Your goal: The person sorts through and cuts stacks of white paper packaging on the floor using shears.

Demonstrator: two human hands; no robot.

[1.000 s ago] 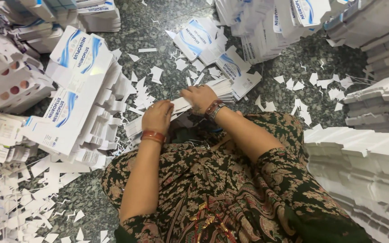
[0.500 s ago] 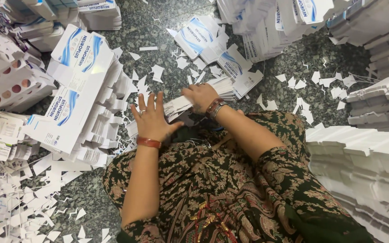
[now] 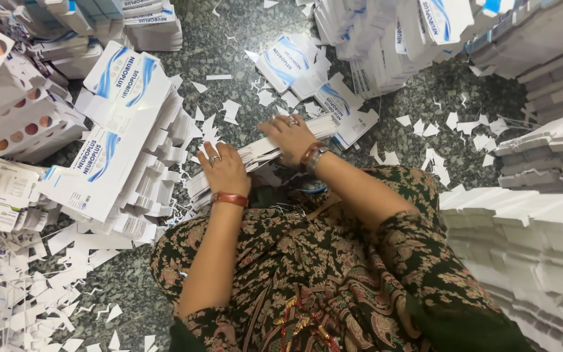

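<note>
- Two hands: left (image 3: 224,171), right (image 3: 292,137)
- One stack of flat cartons (image 3: 265,151) under them
- Two bracelets, one per wrist
- Scraps of paper at 7 o'clock: too many to count

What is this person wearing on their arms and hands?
The left hand has a finger ring and a reddish-brown bangle. The right hand has a ring, a bangle and a watch. Both arms are bare below dark paisley-patterned sleeves.

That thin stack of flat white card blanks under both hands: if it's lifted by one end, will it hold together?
Probably not. The stack of card blanks is long, thin and loose, with nothing binding it, so it would likely sag and fan apart. The sheets look smooth, so they may slide over each other. With the left hand and right hand at opposite ends, it should lift more evenly.
</note>
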